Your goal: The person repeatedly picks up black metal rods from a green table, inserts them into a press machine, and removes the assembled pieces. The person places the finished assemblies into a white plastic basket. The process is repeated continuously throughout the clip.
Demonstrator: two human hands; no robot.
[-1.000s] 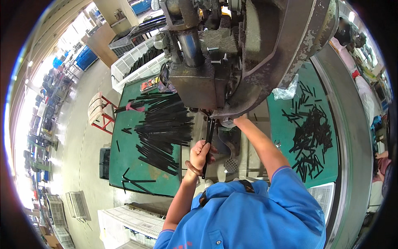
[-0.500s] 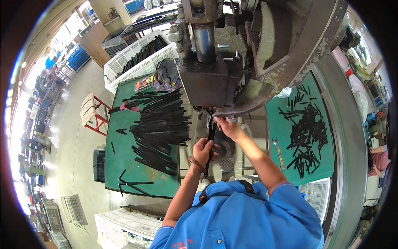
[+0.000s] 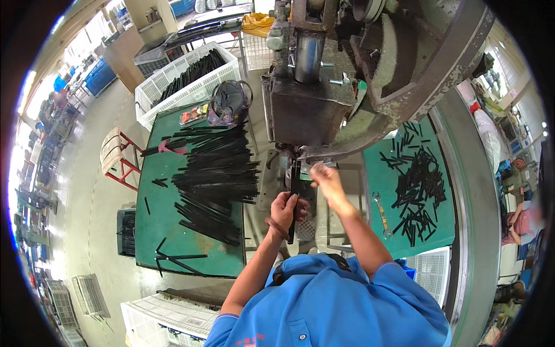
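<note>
My left hand (image 3: 285,209) is closed around a long, flat black bar (image 3: 295,179), which points away from me. The bar's far end reaches up under the block of a heavy dark metal press (image 3: 306,118). To the right of the bar, just below the press, is my right hand (image 3: 328,179), apart from the bar. Motion smears its fingers, so I cannot make out whether they hold anything. Many similar black bars (image 3: 217,173) lie heaped on the green table (image 3: 156,220) to my left. Shorter black pieces (image 3: 419,179) are piled on the green table to my right.
A wrench (image 3: 383,215) lies beside the short pieces. A dark bag (image 3: 227,104) rests at the left table's far end, with a white crate (image 3: 193,84) of black bars behind it. White crates stand near me, and a red-framed stool (image 3: 120,156) is on the left floor.
My right hand has come off the far end of the bar and moved a little to the right. My left hand still grips the bar. The whole view has shifted slightly.
</note>
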